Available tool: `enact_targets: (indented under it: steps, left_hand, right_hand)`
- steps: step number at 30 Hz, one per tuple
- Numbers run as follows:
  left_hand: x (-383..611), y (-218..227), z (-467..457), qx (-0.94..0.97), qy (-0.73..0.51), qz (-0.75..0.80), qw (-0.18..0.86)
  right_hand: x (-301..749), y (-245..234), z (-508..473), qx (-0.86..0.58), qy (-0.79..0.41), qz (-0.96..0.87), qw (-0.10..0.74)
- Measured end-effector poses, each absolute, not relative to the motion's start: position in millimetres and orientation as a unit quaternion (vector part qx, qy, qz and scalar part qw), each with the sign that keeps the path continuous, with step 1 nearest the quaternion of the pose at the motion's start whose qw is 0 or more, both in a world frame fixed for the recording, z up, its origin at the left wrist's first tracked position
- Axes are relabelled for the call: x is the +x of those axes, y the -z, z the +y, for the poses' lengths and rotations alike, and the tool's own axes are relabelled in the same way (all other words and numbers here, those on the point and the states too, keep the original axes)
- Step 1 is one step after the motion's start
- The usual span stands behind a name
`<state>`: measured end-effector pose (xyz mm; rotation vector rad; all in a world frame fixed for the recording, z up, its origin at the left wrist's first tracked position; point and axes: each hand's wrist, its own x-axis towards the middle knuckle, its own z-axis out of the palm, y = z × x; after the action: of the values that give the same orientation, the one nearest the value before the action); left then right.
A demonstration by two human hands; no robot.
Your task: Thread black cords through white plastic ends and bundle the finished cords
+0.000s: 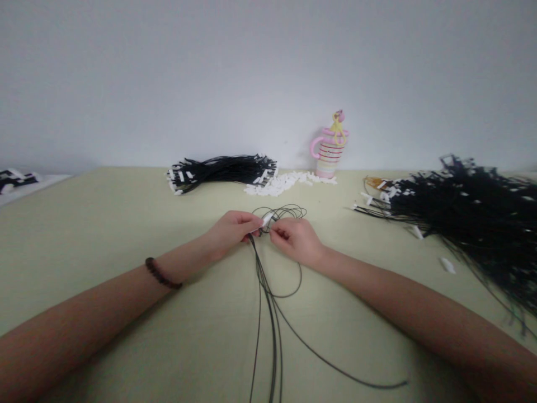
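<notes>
My left hand (232, 229) is closed, pinching a small white connector (267, 219) at the end of several thin black wires (272, 313). My right hand (295, 238) is closed too, its fingertips pinched on the wires right beside the connector. The two hands almost touch at the middle of the table. The wires loop behind the hands (289, 211) and trail toward me over the pale green table (104, 235). A dark bead bracelet (161, 273) sits on my left wrist.
A bundle of black wires with white ends (222, 169) lies at the back left of centre. A heap of loose white connectors (285, 182) lies beside a pink striped cup (329, 151). A large pile of black wires (465, 207) fills the right side.
</notes>
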<state>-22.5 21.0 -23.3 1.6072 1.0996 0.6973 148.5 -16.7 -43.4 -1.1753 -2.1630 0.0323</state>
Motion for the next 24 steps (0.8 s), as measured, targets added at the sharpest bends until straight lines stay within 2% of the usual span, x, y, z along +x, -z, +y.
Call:
enact_targets:
  steps: [10, 24]
  left_hand:
    - [-20.5, 27.8, 15.3, 0.723, -0.300, 0.447, 0.434]
    - [-19.8, 25.8, 18.7, 0.695, -0.316, 0.452, 0.461]
  right_hand:
    - [147.9, 44.1, -17.6, -0.433, 0.004, -0.844, 0.316]
    - [148.6, 43.2, -16.0, -0.435, -0.013, -0.836, 0.334]
